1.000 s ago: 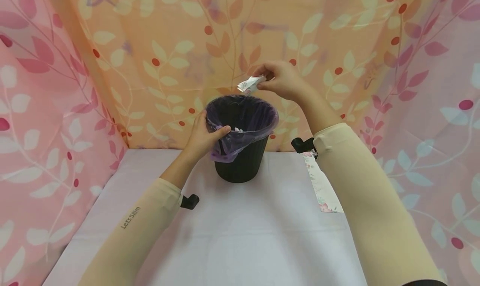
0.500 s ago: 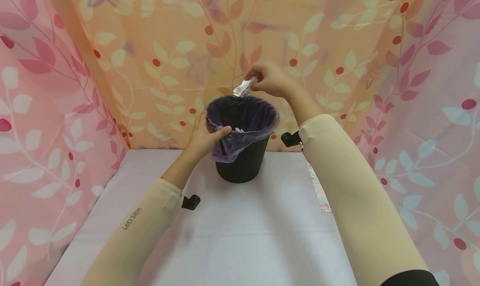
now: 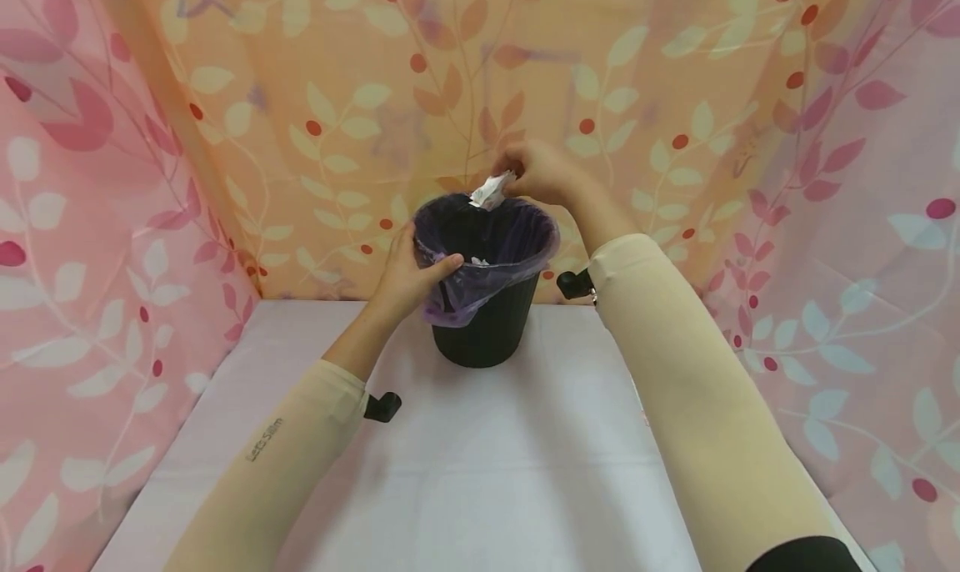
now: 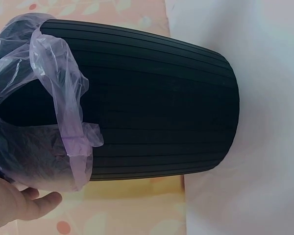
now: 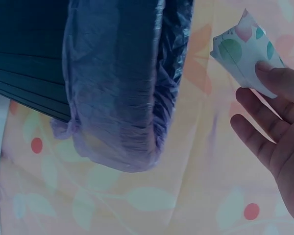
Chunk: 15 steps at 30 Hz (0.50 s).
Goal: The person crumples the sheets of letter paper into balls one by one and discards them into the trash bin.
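A black ribbed bin (image 3: 483, 343) stands at the back of the white table, lined with a thin purple bag (image 3: 468, 293) folded over its rim. My left hand (image 3: 412, 276) grips the rim at the left, thumb over the liner and fingers outside. Between thumb and fingertips of my right hand (image 3: 543, 173) is a crumpled piece of printed paper (image 3: 491, 192), held over the bin's far rim. The right wrist view shows green and pink spots on this paper (image 5: 240, 51). Inside the bin, a few white scraps (image 3: 478, 261) show near the left thumb.
An orange leaf-patterned cloth (image 3: 337, 97) hangs right behind the bin. Pink patterned cloths (image 3: 90, 263) close off the sides. At the right, a sliver of printed paper (image 3: 643, 413) shows beside the right sleeve, mostly hidden by it. The white table (image 3: 465, 472) spreads in front.
My right hand has moved left and then down, bringing the crumpled paper over the bin's rim. The right forearm now covers most of the paper on the table. The left hand stays put.
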{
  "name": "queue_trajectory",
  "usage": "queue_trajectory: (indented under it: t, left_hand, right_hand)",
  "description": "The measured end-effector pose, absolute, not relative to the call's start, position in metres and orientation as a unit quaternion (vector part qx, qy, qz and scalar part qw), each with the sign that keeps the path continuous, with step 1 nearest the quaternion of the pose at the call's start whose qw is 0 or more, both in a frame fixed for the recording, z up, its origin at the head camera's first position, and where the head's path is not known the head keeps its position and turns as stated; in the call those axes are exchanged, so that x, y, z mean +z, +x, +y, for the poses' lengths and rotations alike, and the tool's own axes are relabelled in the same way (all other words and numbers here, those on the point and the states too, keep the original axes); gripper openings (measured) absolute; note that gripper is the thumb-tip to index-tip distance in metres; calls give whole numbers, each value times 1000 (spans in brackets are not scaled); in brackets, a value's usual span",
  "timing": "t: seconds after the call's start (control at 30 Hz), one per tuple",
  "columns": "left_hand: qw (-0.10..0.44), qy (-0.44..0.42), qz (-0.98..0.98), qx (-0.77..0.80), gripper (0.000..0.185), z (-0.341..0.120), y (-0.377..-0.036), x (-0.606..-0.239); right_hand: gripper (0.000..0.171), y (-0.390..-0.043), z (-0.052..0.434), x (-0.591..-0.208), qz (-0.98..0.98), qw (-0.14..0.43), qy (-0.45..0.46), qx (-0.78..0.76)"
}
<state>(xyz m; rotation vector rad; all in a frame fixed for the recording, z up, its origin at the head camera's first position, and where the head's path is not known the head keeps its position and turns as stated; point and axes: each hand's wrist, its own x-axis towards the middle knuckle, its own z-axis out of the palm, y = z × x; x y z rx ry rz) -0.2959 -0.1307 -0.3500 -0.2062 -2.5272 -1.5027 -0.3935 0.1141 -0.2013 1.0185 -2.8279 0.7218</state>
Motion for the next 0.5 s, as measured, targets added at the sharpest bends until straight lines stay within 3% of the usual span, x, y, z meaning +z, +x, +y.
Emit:
queue_trajectory:
  t: [0.17, 0.5]
  left_hand:
    - [90, -65, -856, -505, 119, -133, -295, -353]
    - [101, -69, -850, -512, 116, -133, -297, -351]
  right_hand:
    - [35, -394, 116, -208, -910, -28, 307, 277]
    - [32, -382, 120, -211, -900, -26, 315, 300]
